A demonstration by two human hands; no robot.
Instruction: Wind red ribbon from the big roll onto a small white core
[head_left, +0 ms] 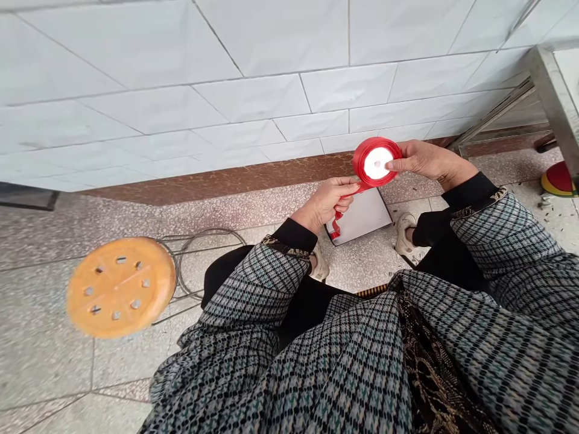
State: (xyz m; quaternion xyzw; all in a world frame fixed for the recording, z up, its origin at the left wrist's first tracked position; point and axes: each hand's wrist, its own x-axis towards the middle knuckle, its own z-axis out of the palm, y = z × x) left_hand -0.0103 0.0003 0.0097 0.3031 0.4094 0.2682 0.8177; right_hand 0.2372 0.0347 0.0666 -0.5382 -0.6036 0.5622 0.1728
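My right hand [423, 160] grips a spool of red ribbon [376, 161] with a white centre, held up in front of me near the wall. My left hand [326, 202] is closed on the loose end of the red ribbon [338, 218], pulled down from the spool, and the tail hangs below my fingers. A white box [364, 217] lies on the floor just beneath both hands, between my shoes.
An orange round stool [120, 286] with a wire frame stands on the floor at the left. A white tiled wall [226, 90] rises ahead. At the right are a metal table leg [554, 102] and a red and yellow object [560, 179].
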